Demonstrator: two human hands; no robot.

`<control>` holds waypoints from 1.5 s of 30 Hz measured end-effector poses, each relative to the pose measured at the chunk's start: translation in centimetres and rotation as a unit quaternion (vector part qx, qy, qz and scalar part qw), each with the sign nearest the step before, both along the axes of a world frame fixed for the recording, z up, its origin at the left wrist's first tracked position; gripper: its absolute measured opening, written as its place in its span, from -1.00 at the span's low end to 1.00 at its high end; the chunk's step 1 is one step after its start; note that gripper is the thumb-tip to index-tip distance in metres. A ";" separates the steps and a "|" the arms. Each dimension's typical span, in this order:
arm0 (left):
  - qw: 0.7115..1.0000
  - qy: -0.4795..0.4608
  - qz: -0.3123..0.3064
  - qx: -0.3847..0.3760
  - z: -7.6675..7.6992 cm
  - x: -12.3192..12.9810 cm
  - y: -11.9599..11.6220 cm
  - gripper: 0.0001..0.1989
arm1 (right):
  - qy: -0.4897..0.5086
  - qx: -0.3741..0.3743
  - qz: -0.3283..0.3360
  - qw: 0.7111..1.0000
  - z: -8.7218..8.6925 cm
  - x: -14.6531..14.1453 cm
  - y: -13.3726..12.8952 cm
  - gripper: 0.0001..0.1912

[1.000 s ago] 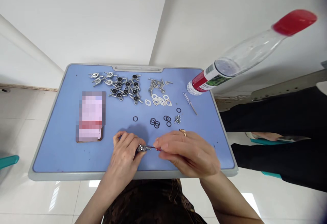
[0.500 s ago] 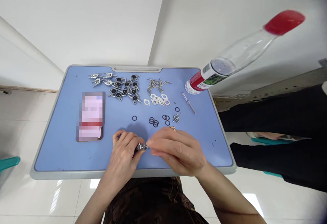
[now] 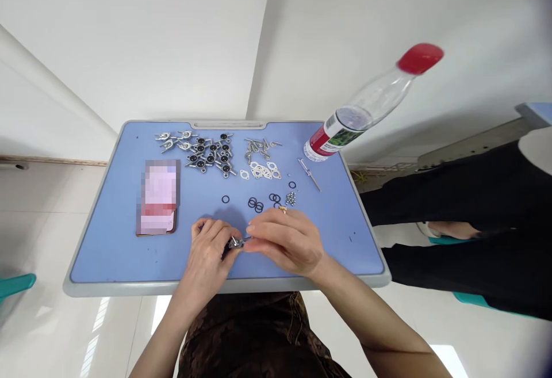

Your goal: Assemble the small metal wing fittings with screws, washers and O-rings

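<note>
Near the front edge of the blue table (image 3: 116, 257), my left hand (image 3: 212, 248) holds a small metal fitting (image 3: 235, 243) between thumb and fingers. My right hand (image 3: 287, 240) pinches at the fitting's right side, where a thin metal part sticks out; its fingertips partly hide that part. Black rubber rings (image 3: 255, 204) lie just beyond my hands, with a single ring (image 3: 225, 199) to their left. A small heap of metal balls or nuts (image 3: 291, 198) is beyond my right hand. White flat gaskets (image 3: 261, 171) lie farther back.
Metal fittings with black discs (image 3: 211, 151) cluster at the back left, near a phone (image 3: 158, 197). Metal levers (image 3: 259, 149), a screwdriver-like tool (image 3: 309, 174) and a red-capped bottle (image 3: 340, 130) are at the back right. A person's dark-trousered legs (image 3: 448, 251) are at the right.
The whole view has shifted slightly. My right hand has come a little closer to my left hand, its fingers now closer together at the fitting.
</note>
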State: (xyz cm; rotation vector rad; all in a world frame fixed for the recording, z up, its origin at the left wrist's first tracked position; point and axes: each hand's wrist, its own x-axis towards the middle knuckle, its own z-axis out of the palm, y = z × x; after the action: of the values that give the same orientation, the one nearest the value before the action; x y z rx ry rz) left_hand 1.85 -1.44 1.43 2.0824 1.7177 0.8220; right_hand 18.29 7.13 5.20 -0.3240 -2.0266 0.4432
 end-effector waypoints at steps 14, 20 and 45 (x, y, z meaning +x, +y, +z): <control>1.000 0.018 0.000 0.016 -0.4 -0.2 0.0 -0.93 | 0.005 0.003 0.031 0.999 0.2 -0.7 0.1 -0.82; 1.000 0.017 -0.001 0.004 -0.5 -0.3 0.0 -0.93 | -0.024 -0.111 0.089 0.990 0.8 -0.2 0.2 -0.76; 1.000 0.020 -0.004 0.013 -1.0 -0.5 0.1 -0.93 | -0.048 -0.105 0.123 0.986 0.5 -0.3 0.7 -0.62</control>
State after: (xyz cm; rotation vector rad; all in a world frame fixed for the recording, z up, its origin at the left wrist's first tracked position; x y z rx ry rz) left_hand 1.38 -1.38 0.45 2.1360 1.7256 0.8103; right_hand 18.03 7.87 5.66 -0.2259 -2.1277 0.8130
